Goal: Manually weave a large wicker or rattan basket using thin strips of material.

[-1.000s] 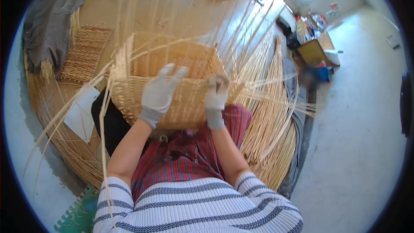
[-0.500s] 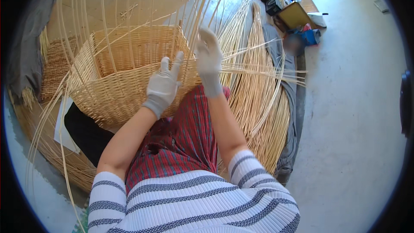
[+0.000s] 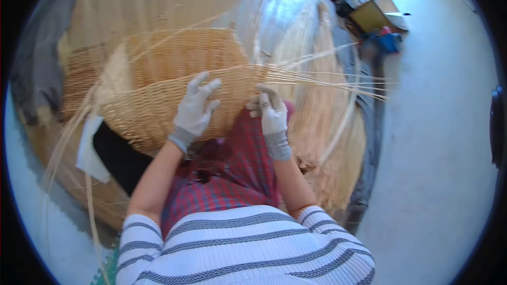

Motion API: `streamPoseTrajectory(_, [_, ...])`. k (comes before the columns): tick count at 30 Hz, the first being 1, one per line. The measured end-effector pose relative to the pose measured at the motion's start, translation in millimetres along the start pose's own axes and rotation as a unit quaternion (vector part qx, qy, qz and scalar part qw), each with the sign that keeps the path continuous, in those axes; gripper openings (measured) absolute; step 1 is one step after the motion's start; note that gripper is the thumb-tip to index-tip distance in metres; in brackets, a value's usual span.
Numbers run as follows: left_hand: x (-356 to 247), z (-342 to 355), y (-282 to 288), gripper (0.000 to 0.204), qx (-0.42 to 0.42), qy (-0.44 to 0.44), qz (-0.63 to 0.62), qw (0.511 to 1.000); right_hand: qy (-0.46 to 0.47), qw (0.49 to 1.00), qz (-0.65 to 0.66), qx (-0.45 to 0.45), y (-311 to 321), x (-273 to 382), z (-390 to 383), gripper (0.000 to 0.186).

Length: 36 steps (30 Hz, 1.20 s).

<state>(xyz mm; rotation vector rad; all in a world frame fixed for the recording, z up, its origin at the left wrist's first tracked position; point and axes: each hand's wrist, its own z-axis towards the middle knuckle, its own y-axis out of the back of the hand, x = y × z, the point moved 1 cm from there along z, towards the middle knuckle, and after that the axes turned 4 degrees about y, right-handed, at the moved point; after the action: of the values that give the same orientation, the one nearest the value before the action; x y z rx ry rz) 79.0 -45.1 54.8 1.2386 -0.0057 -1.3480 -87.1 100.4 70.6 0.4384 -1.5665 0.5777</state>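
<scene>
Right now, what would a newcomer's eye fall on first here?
Probably the woven basket, left of centre, with the gloved left hand spread over its near side and the gloved right hand near its right end. Next, the loose strands jutting rightward from that end, and the red skirt below the hands.

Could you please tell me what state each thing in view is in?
Basket: open-topped, unfinished, loose strands jutting out.
Left hand: gloved, fingers spread, before the near wall; contact unclear.
Right hand: gloved, fingers bent, by the right end; grip unclear.
Long strands: unwoven, reaching out rightward.
Straw pile: lying flat, blurred.
White sheet: flat, partly covered.
</scene>
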Motion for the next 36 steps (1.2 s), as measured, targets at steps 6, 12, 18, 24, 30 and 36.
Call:
streamPoseTrajectory(6, [95,-89,102,0.030,-0.216,0.171,0.146,0.950,0.095,0.934,-0.046,0.342,-195,15,-41,0.044])
streamPoseTrajectory(12, [153,-108,155,0.060,-0.147,0.142,0.312,0.928,-0.126,0.959,-0.156,0.199,-367,-40,12,0.107])
streamPoseTrajectory(18, [163,-93,179,0.060,-0.102,0.135,0.256,0.952,0.040,0.992,-0.119,-0.033,-398,-81,12,0.115])
streamPoseTrajectory(24, [171,-106,180,0.051,-0.119,0.156,0.208,0.958,0.109,0.957,0.227,0.147,-388,-28,-24,0.032])
streamPoseTrajectory(30, [165,-87,164,0.052,-0.143,0.114,0.134,0.974,0.216,0.937,0.167,0.218,-368,-3,-4,0.039])
streamPoseTrajectory(36, [177,-100,181,0.060,-0.072,0.179,0.252,0.948,0.193,0.924,0.119,0.307,-339,41,-25,0.035])
